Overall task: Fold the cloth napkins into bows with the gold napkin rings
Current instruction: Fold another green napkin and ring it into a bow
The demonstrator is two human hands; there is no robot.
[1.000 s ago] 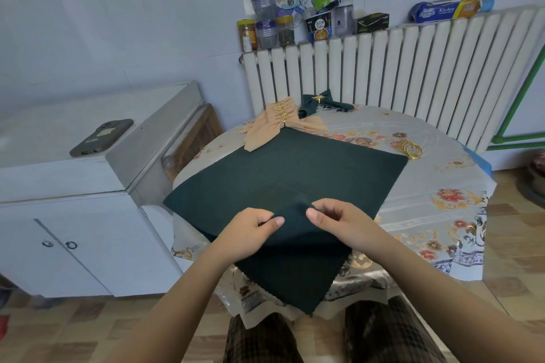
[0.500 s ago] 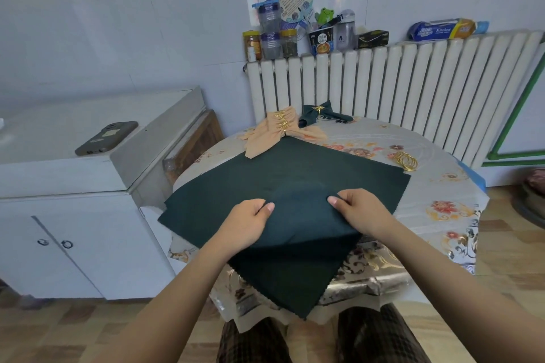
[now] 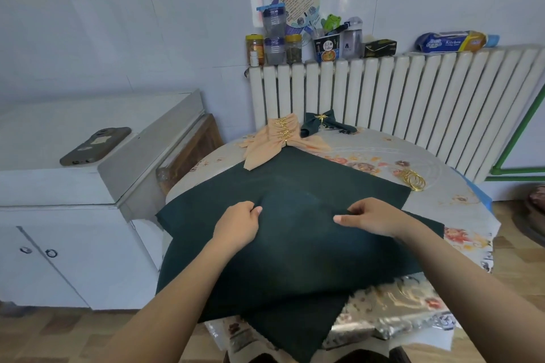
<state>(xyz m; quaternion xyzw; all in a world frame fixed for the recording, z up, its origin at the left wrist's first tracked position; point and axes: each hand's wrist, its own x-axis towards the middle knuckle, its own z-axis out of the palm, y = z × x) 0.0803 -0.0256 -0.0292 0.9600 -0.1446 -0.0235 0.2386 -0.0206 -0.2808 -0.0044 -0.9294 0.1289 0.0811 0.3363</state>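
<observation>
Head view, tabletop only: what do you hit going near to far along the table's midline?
Dark green napkin gripped by the left hand and right hand → peach bows → finished dark green bow. The loose gold rings sit off to the right.

Bright, even daylight; wide-angle edge bending, soft blur throughout.

Round surface [image 3: 460, 215], floral plastic cover. Dark green napkin [image 3: 295, 244] spread across near half, corner hanging over front edge. Peach bows [image 3: 277, 141] stacked at far edge, green bow [image 3: 321, 124] just beside. Loose gold rings [image 3: 413, 180] piled at right.
</observation>
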